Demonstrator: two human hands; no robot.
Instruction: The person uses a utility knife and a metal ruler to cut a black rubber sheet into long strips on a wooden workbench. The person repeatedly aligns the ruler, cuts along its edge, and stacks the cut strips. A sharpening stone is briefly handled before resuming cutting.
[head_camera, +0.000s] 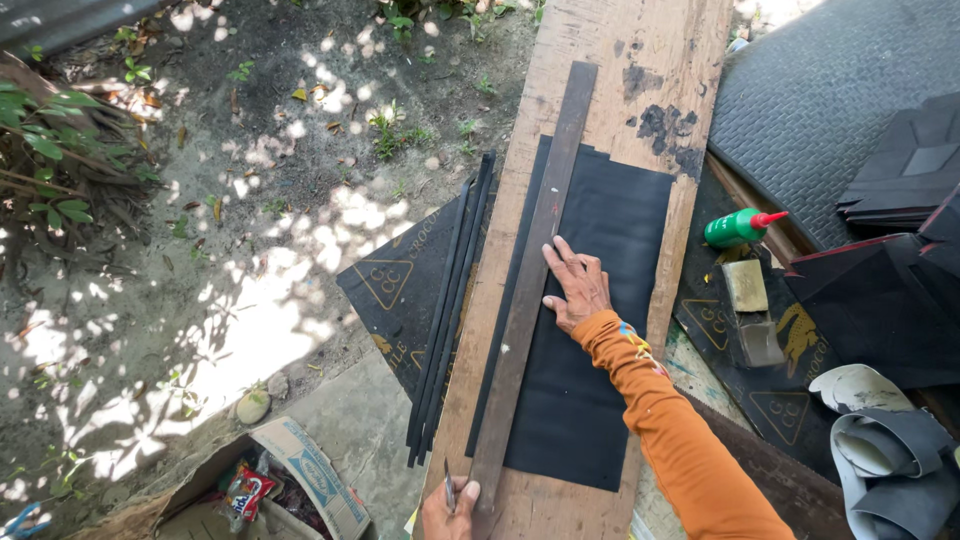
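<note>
The right hand (577, 290) presses flat, open-palmed, on the straightedge (535, 270) over the black sheet (600, 330). The left hand (448, 510) pinches what looks like a small blade (450, 492). If the straightedge slips, I reckon the cut wanders toward those fingers.

My sleeve (680, 440) is bright orange with a small multicoloured patch near the cuff. The sheet (600, 330) is plain matt black; the straightedge (535, 270) dark brown; the board (640, 60) pale tan with black blotches. The glue bottle (735, 228) is green with a red tip. The mat (830, 100) is dark grey, diamond-textured. The cut strips (450, 310) are black. The lower sheet (400, 285) is black with gold triangle prints.
</note>
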